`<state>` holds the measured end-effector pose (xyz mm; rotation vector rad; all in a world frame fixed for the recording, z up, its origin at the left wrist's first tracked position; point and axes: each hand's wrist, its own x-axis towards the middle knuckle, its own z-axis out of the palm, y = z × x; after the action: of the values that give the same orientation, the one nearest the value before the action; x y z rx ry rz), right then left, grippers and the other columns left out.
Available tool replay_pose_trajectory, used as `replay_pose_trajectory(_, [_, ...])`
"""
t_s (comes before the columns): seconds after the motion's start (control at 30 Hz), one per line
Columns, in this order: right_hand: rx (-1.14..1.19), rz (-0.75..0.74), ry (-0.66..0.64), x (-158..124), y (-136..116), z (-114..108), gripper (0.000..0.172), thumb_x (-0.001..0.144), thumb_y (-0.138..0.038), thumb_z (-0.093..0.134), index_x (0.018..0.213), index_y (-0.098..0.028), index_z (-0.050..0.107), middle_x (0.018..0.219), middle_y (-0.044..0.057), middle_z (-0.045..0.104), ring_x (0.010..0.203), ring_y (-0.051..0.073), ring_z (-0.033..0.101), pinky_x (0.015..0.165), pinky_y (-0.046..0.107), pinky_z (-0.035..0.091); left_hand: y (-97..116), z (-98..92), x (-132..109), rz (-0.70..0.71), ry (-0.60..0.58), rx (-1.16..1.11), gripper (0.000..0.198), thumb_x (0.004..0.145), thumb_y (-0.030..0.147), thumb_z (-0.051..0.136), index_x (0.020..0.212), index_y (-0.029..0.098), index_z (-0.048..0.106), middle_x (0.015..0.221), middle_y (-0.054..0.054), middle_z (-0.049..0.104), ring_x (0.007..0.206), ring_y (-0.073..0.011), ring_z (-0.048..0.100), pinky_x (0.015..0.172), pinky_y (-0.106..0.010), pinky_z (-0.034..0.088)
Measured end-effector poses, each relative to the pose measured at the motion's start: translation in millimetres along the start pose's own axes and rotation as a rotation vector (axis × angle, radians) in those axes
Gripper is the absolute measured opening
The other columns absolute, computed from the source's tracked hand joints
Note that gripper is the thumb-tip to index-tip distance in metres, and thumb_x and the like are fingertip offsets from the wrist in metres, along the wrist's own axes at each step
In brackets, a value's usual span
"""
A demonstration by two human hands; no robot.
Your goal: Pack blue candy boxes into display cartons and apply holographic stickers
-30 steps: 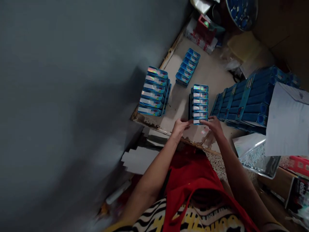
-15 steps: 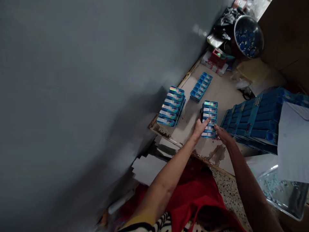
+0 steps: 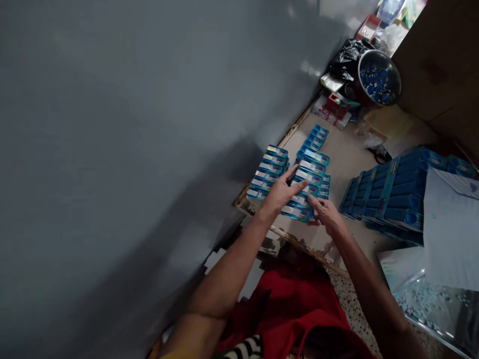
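In the head view, our left hand [image 3: 280,195] grips the block of blue packs [image 3: 315,168] along its left side, thumb on top; our right hand [image 3: 326,214] has its fingers closed at the near right edge. The block looks raised above the table [image 3: 348,149], near its front edge. If our grips loosen or press unevenly, packs could slide out of line; a low swing could knock the left stack [image 3: 267,173] or the partly covered stack [image 3: 327,185].

We count two hands, about six packs across the held block, six rows in the left stack, one far stack [image 3: 317,137] partly hidden, one steel bowl [image 3: 389,70]; its blue pieces [image 3: 374,84] we cannot count.
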<state>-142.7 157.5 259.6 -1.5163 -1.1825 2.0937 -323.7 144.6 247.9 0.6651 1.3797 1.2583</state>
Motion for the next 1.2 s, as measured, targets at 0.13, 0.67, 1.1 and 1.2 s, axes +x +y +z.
replay_pose_trajectory(0.13, [0.038, -0.058, -0.114, 13.9, -30.8, 58.0, 0.063, 0.069, -0.074, 0.085, 0.094, -0.018, 0.071, 0.055, -0.010, 0.041, 0.051, 0.009, 0.037, 0.049, 0.024, 0.044, 49.2, -57.2, -13.1, -0.019, 0.030, 0.073, 0.090, 0.071, 0.068, 0.091, 0.145, 0.022, 0.066, 0.135, -0.011, 0.076, 0.122, -0.0335, 0.073, 0.100, -0.040, 0.061])
replay_pose_trajectory(0.67, [0.227, -0.139, 0.238, 38.4, 2.8, -5.6, 0.068, 0.076, -0.065, 0.081, 0.127, -0.024, 0.063, 0.076, -0.009, 0.057, 0.058, 0.006, 0.048, 0.054, 0.018, 0.035, 19.3, -60.8, -63.1, 0.553, 0.513, 0.689, 0.038, 0.091, 0.056, 0.077, 0.109, 0.023, 0.076, 0.115, -0.011, 0.077, 0.117, -0.0291, 0.070, 0.110, -0.045, 0.053])
replay_pose_trajectory(1.1, [0.233, -0.075, 0.254, 74.0, 39.9, -58.8, 0.072, 0.061, -0.045, 0.092, 0.123, -0.024, 0.062, 0.080, -0.008, 0.065, 0.062, 0.009, 0.056, 0.059, 0.021, 0.043, -124.9, 41.1, 28.2, -0.384, 0.195, -0.438, 0.060, 0.045, 0.047, 0.105, 0.081, 0.015, 0.069, 0.076, -0.001, 0.071, 0.067, -0.0108, 0.066, 0.069, -0.023, 0.053])
replay_pose_trajectory(1.2, [0.111, -0.156, 0.344, 99.9, 47.8, -66.8, 0.064, 0.060, -0.043, 0.089, 0.115, -0.021, 0.063, 0.074, -0.006, 0.066, 0.064, 0.013, 0.061, 0.065, 0.026, 0.049, -127.3, 41.0, 46.7, -0.325, 0.262, -0.372, 0.053, 0.049, 0.044, 0.103, 0.077, 0.015, 0.068, 0.071, 0.000, 0.069, 0.064, -0.0104, 0.064, 0.065, -0.023, 0.053])
